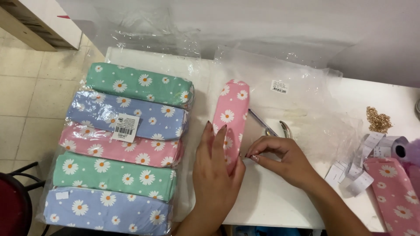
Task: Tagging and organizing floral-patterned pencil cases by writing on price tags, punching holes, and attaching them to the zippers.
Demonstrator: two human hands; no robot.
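The left hand lies flat and open, fingers extended, resting against the lower end of a pink daisy-print pencil case that lies lengthwise on the white desk over a clear plastic bag. The right hand is partly curled, its fingertips pinching at the case's lower right edge. A wrapped stack of green, blue and pink daisy cases sits just left; a label roll lies well to the right.

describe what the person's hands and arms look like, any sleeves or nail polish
Both forearms are bare, with no sleeves, rings or watch in view. The left hand has long nails painted dark. The right hand has long nails in a paler, pinkish polish.
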